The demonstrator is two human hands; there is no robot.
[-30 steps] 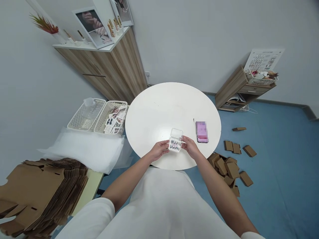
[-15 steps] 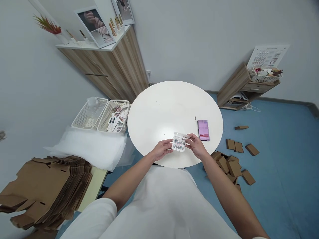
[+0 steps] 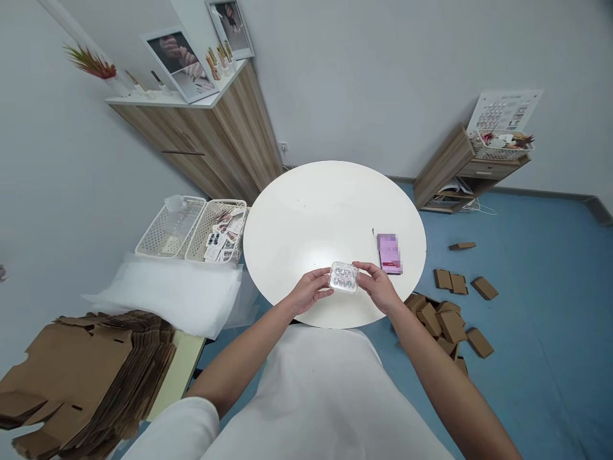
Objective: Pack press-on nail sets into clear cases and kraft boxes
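A small clear plastic case (image 3: 343,278) with rows of press-on nails inside is held above the near part of the round white table (image 3: 330,198). Its transparent lid lies down over the nails; whether it is latched I cannot tell. My left hand (image 3: 310,291) grips the case's left edge between thumb and fingers. On the opposite edge, my right hand (image 3: 377,287) pinches the case at its upper right corner and side. Just beyond my right hand lies a phone (image 3: 390,253) with a lit, blurred purple screen.
Left of the table stand two white baskets, one with clear plastic pieces (image 3: 178,220), one with nail cards (image 3: 221,239). White foam sheets (image 3: 167,291) and flattened cardboard boxes (image 3: 90,377) are stacked nearer. Small brown boxes (image 3: 450,324) lie on the floor at right. A wooden cabinet (image 3: 225,140) stands behind.
The case's lid, raised at the far side before, has come down over the nails. Both hands keep their places at the case's sides. The view has shifted slightly.
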